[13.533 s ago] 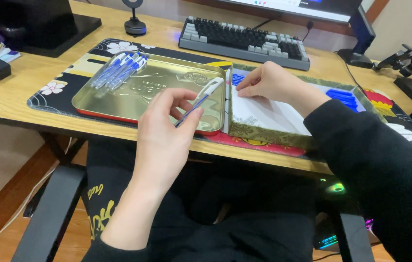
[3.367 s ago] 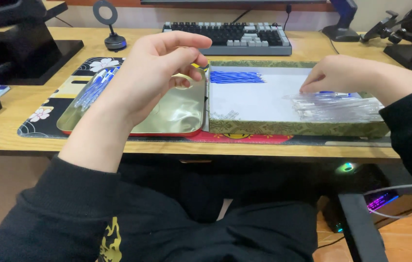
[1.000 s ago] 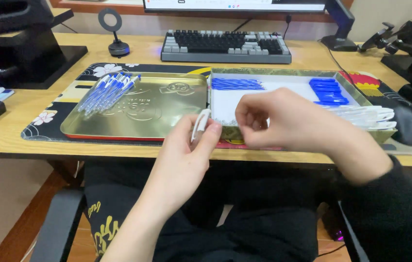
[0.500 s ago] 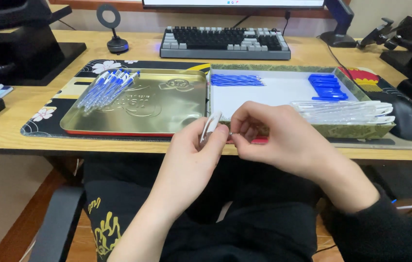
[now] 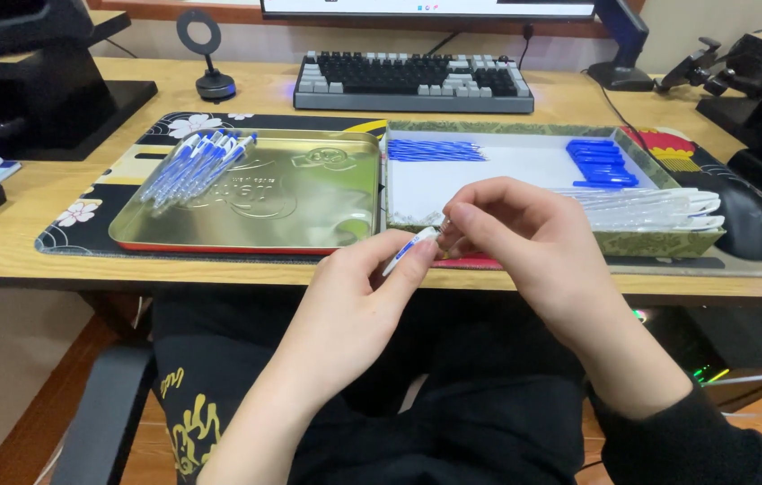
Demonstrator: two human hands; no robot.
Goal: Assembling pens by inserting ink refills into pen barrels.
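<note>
Both hands, left hand (image 5: 358,292) and right hand (image 5: 524,238), pinched one pen (image 5: 409,249) above the desk edge, while several finished pens (image 5: 194,163) lay in the tin (image 5: 309,207) and many barrels (image 5: 650,208) remained unassembled.

A slim white pen (image 5: 409,250) (blue-banded) tilted, pinched at both ends, just before the desk edge

Black sleeve on the right arm; black trousers with yellow print.
</note>
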